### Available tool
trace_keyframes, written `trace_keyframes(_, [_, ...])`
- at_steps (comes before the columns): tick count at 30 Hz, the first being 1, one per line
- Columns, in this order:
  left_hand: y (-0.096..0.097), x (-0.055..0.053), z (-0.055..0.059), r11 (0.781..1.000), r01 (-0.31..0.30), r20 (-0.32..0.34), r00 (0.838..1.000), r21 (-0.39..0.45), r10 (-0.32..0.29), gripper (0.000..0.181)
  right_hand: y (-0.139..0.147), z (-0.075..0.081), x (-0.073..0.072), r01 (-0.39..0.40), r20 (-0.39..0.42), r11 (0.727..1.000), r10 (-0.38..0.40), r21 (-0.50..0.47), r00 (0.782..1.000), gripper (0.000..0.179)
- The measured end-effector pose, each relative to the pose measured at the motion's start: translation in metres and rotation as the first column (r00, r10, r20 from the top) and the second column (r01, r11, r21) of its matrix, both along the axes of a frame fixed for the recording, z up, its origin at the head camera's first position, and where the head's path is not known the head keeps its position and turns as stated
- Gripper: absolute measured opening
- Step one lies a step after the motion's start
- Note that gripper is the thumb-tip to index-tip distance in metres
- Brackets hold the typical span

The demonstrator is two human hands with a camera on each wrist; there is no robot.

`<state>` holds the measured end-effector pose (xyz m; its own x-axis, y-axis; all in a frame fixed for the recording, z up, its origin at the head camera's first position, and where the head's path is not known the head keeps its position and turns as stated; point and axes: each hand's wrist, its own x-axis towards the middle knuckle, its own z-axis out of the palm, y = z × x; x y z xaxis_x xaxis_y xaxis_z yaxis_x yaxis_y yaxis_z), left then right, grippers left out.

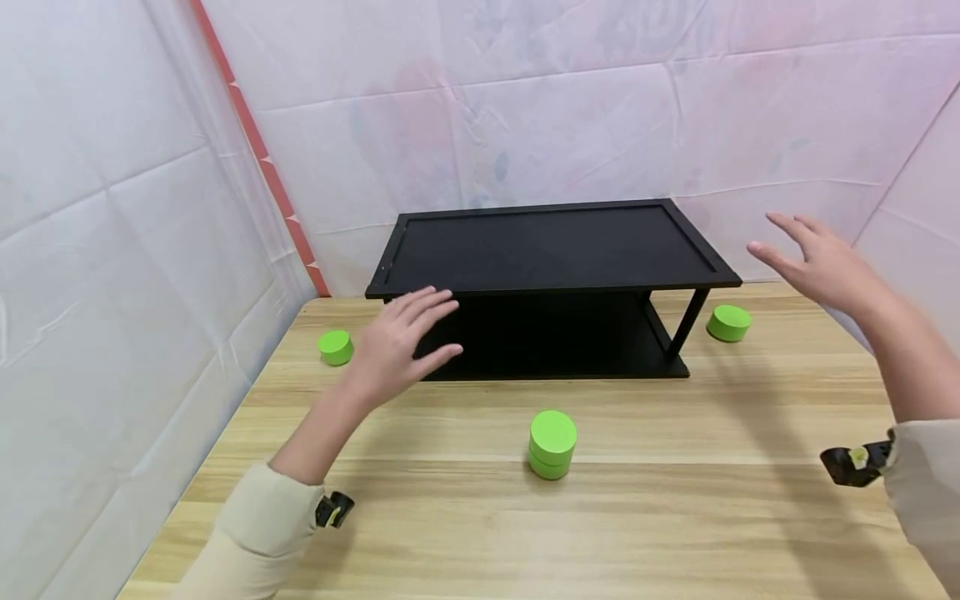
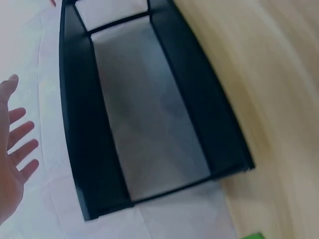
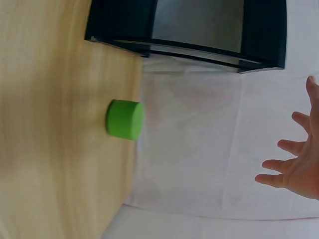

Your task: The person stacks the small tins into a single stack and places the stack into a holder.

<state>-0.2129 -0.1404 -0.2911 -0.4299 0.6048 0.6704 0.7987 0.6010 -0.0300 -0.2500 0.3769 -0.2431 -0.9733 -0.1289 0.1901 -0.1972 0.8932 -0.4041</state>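
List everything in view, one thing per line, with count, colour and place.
Rectangular two-tier rack: one, black, at the table's back.
Short green cylinders: two, green, one left of the rack, one right.
Taller green cylinder with a seam: one, green, in front of the rack; one piece or two stacked, I cannot tell.
Wood-grain table: one, light brown, under everything.
Creased sheets: count unclear, whitish, behind and beside the table.
Long strip: one, red, back left.
Wrist devices: two, mostly black, at the left and right cuffs.
Sleeves: two, beige, left and right arms.
Hands: two, left and right, raised, empty.
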Motion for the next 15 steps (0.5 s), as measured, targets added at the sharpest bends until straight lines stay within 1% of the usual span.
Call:
trace_keyframes(2, [0.006, 0.005, -0.007, 0.999, 0.043, 0.022, 0.999, 0.000, -0.043, 0.060, 0.003, -0.005, -0.002, 0.002, -0.030, 1.000, -0.003, -0.029, 1.000, 0.065])
trace_keyframes(4, [0.012, 0.009, -0.014, 0.997, 0.073, 0.076, 0.994, -0.005, -0.073, 0.056, 0.005, -0.011, -0.005, 0.006, -0.063, 0.998, -0.009, -0.061, 0.998, 0.064])
trace_keyframes(6, [0.018, 0.013, -0.021, 0.995, 0.102, 0.156, 0.983, -0.005, -0.100, 0.052, 0.006, -0.017, -0.008, 0.015, -0.082, 0.995, -0.023, -0.096, 0.996, 0.064])
trace_keyframes(7, [0.021, 0.014, -0.024, 0.993, 0.117, 0.205, 0.972, 0.001, -0.115, 0.051, 0.006, -0.021, -0.010, 0.024, -0.087, 0.994, -0.033, -0.109, 0.996, 0.064])
trace_keyframes(8, [0.023, 0.015, -0.028, 0.991, 0.132, 0.261, 0.956, 0.013, -0.131, 0.051, 0.006, -0.025, -0.012, 0.035, -0.090, 0.992, -0.046, -0.122, 0.995, 0.065])
trace_keyframes(9, [0.026, 0.016, -0.031, 0.989, 0.144, 0.318, 0.937, 0.028, -0.146, 0.052, 0.006, -0.028, -0.013, 0.048, -0.093, 0.990, -0.061, -0.135, 0.994, 0.066])
trace_keyframes(10, [0.028, 0.017, -0.034, 0.987, 0.157, 0.373, 0.914, 0.043, -0.161, 0.053, 0.006, -0.032, -0.015, 0.062, -0.091, 0.987, -0.076, -0.149, 0.993, 0.067])
trace_keyframes(12, [0.033, 0.019, -0.040, 0.980, 0.185, 0.470, 0.860, 0.076, -0.199, 0.055, 0.006, -0.041, -0.018, 0.086, -0.089, 0.981, -0.103, -0.176, 0.991, 0.069])
trace_keyframes(15, [0.040, 0.020, -0.048, 0.971, 0.213, 0.585, 0.776, 0.109, -0.236, 0.058, 0.007, -0.054, -0.021, 0.121, -0.064, 0.967, -0.139, -0.225, 0.988, 0.070])
